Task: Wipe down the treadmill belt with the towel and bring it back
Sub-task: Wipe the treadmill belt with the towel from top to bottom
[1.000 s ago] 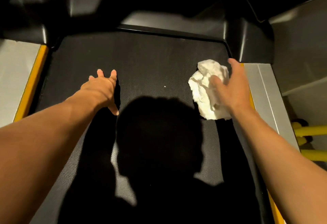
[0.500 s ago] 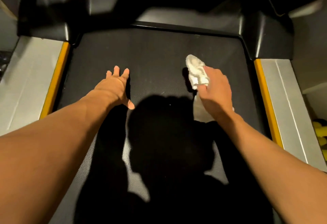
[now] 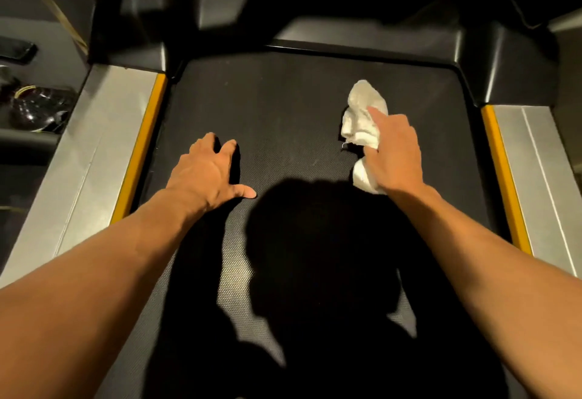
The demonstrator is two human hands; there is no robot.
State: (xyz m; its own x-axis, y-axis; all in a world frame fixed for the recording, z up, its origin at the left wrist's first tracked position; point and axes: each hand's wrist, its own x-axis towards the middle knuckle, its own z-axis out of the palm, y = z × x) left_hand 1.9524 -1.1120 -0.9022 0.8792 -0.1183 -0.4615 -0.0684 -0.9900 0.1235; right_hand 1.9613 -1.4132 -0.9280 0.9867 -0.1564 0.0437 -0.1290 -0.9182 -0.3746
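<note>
On the treadmill belt (image 3: 283,99), just short of the motor cover (image 3: 362,36), I am running the wipe stroke. My right hand (image 3: 393,153) is gripping the towel (image 3: 362,121): the forefinger is lying along the top of the wad, the thumb is tucking into the cloth, and the palm is bearing down on it. My left hand (image 3: 208,171) is lying flat and empty on the belt, fingers spread, farther from the motor cover than the towel is and towards the cover's left end. By my judgement it is serving as a brace.

To do this step well, I am aiming for the following:
1. Keeping the palm weight over the wad, so the cloth is dragging rather than rolling.
2. Working in overlapping passes parallel to the motor cover, stepping away from it pass by pass.
3. Holding the left hand off the strip being wiped.
4. Re-bunching the cloth if a loose end is trailing.

The towel is showing as white, crumpled and elongated. One lobe is projecting past the fingertips towards the right half of the motor cover, another is emerging beneath the heel of the hand, and a frayed thread is hanging at its left edge.
</note>
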